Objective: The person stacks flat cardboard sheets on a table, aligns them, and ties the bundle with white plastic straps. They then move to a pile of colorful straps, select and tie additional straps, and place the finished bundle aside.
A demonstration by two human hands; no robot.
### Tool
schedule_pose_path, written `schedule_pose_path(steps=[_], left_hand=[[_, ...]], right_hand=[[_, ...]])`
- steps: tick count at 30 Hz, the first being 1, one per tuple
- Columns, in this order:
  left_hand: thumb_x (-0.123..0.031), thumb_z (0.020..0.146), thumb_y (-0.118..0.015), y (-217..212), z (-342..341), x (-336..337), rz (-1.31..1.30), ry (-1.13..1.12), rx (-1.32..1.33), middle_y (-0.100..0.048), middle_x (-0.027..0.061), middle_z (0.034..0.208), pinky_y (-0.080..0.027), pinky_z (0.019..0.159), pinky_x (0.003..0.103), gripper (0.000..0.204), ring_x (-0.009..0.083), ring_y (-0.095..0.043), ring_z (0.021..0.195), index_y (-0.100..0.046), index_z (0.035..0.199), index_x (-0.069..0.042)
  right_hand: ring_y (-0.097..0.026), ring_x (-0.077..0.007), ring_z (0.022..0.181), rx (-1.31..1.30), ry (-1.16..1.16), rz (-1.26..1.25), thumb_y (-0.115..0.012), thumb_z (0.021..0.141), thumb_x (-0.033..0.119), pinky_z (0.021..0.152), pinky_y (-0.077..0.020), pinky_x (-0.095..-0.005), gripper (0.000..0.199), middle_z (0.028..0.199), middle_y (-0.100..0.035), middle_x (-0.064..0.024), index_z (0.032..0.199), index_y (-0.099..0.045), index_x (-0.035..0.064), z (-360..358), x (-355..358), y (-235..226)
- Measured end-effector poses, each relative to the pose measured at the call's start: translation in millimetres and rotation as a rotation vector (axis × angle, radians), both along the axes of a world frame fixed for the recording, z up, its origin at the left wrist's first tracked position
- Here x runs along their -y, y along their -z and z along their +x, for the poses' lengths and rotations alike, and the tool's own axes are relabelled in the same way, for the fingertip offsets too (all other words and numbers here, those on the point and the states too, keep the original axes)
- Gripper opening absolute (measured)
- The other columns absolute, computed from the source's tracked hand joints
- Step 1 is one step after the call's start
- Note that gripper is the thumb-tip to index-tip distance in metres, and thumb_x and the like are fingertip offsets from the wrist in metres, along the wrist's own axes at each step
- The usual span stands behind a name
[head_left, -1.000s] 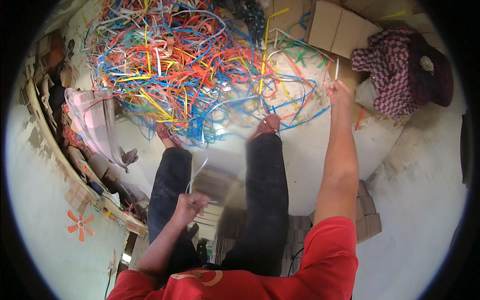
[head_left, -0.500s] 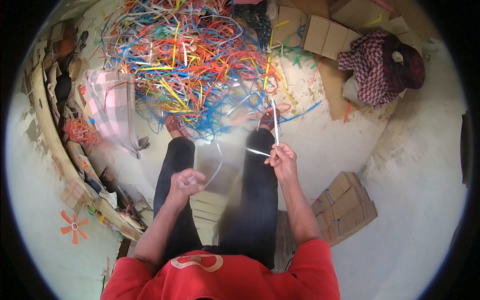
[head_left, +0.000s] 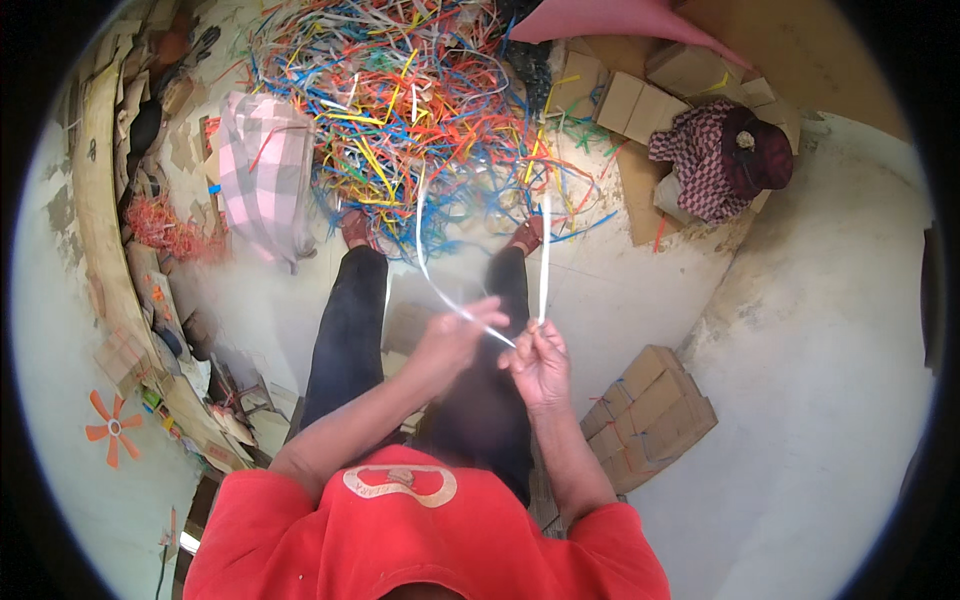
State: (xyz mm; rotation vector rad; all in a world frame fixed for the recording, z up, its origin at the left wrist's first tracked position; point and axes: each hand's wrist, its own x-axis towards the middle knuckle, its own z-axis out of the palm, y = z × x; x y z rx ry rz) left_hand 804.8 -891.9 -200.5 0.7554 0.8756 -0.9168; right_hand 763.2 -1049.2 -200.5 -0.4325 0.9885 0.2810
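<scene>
Above the dark-trousered legs [head_left: 343, 330], the right hand [head_left: 540, 370]'s grip pinches a white strap [head_left: 544, 262], one end lost against the tangled pile [head_left: 400, 95], while I cannot tell the blurred left hand [head_left: 452, 342]'s grip beside it.

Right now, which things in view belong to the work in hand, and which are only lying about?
In the work:
white strip, pinched in the right hand
left hand, close to it, grip unclear
pile of coloured strips, probably (similar material)

Apparently lying about:
pale checked cloth
dark red hat
pink-and-dark checked cloth
</scene>
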Motion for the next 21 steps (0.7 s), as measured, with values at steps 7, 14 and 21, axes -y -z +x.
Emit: schedule_pose_path(steps=[7, 14, 21], left_hand=[[-0.020, 0.095, -0.053, 36, 23, -111, 0.271, -0.353, 0.203, -0.052, -0.0005, 0.066, -0.029, 0.037, 0.017, 0.024, 0.0017, -0.035, 0.042, -0.055, 0.106, 0.001], [-0.019, 0.094, -0.054, 51, 5, -199, 0.599, -0.478, 0.194, -0.046, -0.0009, 0.062, -0.028, 0.036, 0.020, 0.028, 0.0041, -0.033, 0.041, -0.053, 0.111, 0.003], [-0.025, 0.095, -0.052, 54, -24, -283, 0.848, -0.405, 0.156, -0.039, -0.0041, 0.060, -0.025, 0.036, 0.021, 0.025, 0.0044, -0.029, 0.042, -0.054, 0.104, -0.001]], right_hand=[[-0.037, -0.0073, 0.048, -0.172, 0.060, -0.017, -0.054, 0.092, 0.011, 0.046, -0.0355, -0.0248, 0.004, 0.067, -0.050, -0.0006, 0.095, -0.054, 0.0078, -43, -2, 6], [-0.035, -0.0081, 0.045, -0.245, 0.113, -0.141, -0.045, 0.096, 0.013, 0.046, -0.0336, -0.0240, 0.014, 0.068, -0.051, -0.0025, 0.090, -0.055, 0.0051, -48, 38, 39], [-0.033, -0.0078, 0.045, -0.303, 0.108, -0.385, -0.047, 0.096, 0.012, 0.048, -0.0333, -0.0251, 0.011, 0.069, -0.051, -0.0027, 0.091, -0.054, 0.0047, -42, 98, 69]])
